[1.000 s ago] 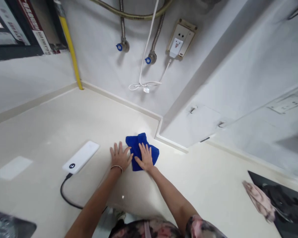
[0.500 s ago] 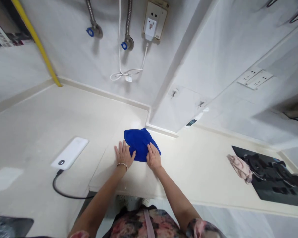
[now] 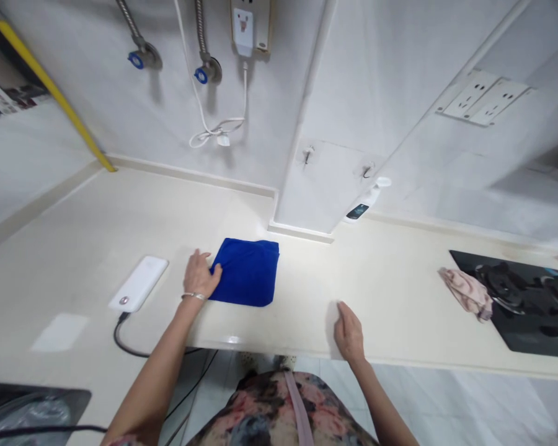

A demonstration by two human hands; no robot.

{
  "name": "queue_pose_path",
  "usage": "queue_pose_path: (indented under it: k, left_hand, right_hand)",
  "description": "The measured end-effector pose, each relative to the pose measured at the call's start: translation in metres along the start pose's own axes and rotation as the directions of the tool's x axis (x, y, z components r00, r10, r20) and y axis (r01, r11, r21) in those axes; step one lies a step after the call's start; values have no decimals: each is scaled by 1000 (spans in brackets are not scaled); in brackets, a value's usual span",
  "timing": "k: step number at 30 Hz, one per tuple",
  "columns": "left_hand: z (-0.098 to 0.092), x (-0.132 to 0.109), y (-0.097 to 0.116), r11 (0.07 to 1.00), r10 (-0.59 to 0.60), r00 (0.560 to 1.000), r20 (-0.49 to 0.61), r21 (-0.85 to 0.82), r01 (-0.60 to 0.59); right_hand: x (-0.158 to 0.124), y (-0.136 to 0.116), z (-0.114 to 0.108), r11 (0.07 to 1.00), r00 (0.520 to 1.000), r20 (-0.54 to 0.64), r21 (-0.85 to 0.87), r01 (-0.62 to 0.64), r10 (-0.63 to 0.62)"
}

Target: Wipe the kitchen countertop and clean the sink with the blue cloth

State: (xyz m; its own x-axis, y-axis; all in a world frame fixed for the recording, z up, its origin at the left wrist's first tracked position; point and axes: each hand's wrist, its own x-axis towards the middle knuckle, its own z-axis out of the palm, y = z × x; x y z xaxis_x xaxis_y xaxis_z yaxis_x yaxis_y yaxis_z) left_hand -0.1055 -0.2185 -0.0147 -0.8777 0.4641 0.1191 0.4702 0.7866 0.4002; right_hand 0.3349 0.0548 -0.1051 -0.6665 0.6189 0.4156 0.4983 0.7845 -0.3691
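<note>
A blue cloth (image 3: 246,272), folded into a rough rectangle, lies flat on the pale countertop (image 3: 307,291). At its left edge rests my left hand (image 3: 201,274), thumb on or against the fabric and fingers apart from it, a bracelet at the wrist. My right hand (image 3: 348,331) is off the cloth, well to its right near the counter's front edge. Its fingers are curled together with nothing visible in them.
A white power bank (image 3: 139,284) with a black cable lies left of the cloth. Further right are a pinkish rag (image 3: 465,292) and a black gas hob (image 3: 516,328). A small white device with a dark screen (image 3: 358,212) is by the wall corner.
My right hand has left the cloth and moved right. My left hand has shifted left along with the cloth's edge. The crumpled-looking cloth now lies as a flatter, wider rectangle.
</note>
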Motion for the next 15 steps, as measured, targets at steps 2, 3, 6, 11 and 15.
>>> queue_pose_path:
  k: [2,3,6,11,15]
  left_hand:
    - [18,2,43,990,138,990,27,-43,-137]
    - [30,-1,65,985,168,985,47,-34,-167]
    - [68,-24,116,988,154,985,83,8,-156]
    - [95,-97,139,917,388,903,184,25,-399]
    - [100,-154,161,776,625,744,234,-84,-625]
  right_hand:
    - [-11,12,-4,1000,1000,-4,-29,-11,11]
    - [-14,15,-4,999,1000,-1,-40,-12,12]
    - [-19,16,-1,997,999,29,-76,-23,25]
    - [-20,13,3,997,999,27,-75,-20,22]
    - [-21,12,2,999,997,-63,-34,34,-36]
